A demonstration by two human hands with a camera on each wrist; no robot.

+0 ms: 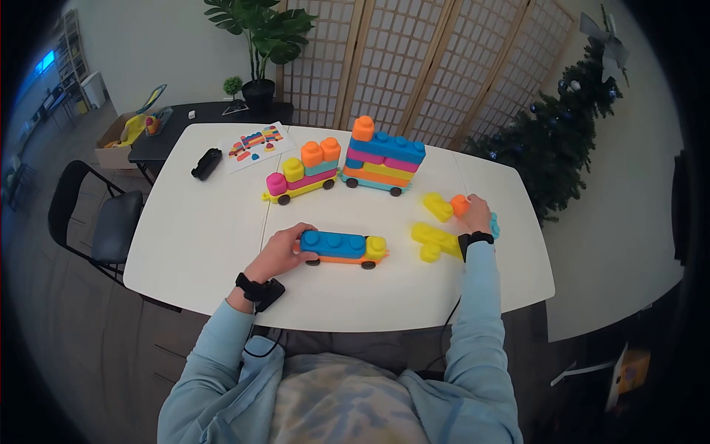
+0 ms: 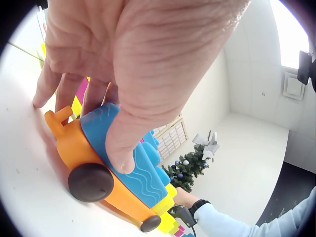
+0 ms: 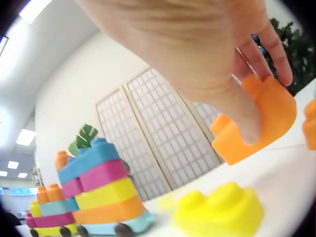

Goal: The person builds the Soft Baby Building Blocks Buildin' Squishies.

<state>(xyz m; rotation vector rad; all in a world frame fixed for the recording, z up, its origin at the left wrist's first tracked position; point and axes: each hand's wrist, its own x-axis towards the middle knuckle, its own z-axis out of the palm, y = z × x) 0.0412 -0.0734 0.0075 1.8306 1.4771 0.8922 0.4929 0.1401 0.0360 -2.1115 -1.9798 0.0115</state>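
Observation:
My left hand (image 1: 281, 250) grips the left end of a toy train car. A long blue block (image 1: 334, 243) and a small yellow block (image 1: 376, 247) are stacked on its orange wheeled base (image 2: 79, 148). In the left wrist view the thumb lies along the side of the blue block. Over at the right of the table, my right hand (image 1: 477, 214) holds an orange block (image 3: 274, 118) between thumb and fingers. The right wrist view shows this block tilted, close over the white tabletop. A yellow block (image 1: 438, 207) lies just left of it.
Two built cars, a low one (image 1: 302, 172) and a taller one (image 1: 383, 159), stand at the back. More yellow blocks (image 1: 436, 238) lie near my right wrist. A picture sheet (image 1: 255, 146) and a black object (image 1: 206, 164) are at the back left.

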